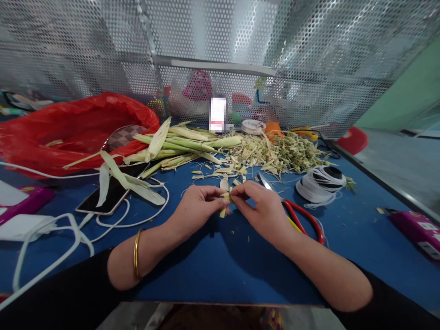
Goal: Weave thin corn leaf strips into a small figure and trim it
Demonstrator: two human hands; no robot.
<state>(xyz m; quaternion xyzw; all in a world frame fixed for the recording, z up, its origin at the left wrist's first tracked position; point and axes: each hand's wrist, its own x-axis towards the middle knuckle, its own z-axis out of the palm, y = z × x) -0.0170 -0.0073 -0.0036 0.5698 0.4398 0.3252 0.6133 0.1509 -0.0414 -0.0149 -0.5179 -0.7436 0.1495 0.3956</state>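
Note:
My left hand [202,205] and my right hand [259,206] meet above the middle of the blue table. Their fingertips pinch a small piece of pale yellow-green husk [223,211] from both sides; one strip of it hangs down below the fingers. Just beyond lies a heap of short dried husk scraps [254,151]. Close to my right hand are scissors with red handles [302,217], their blades pointing away from me and partly hidden behind the hand. A bundle of long husk leaves [185,144] rests farther back on the left.
A red plastic bag [79,123] stands at the back left. Nearer lie a dark phone [106,195] under husk strips and looping white cables [68,229]. A spool of white string [319,183] sits on the right. Perforated metal panels [220,32] rise behind the blue table [220,275].

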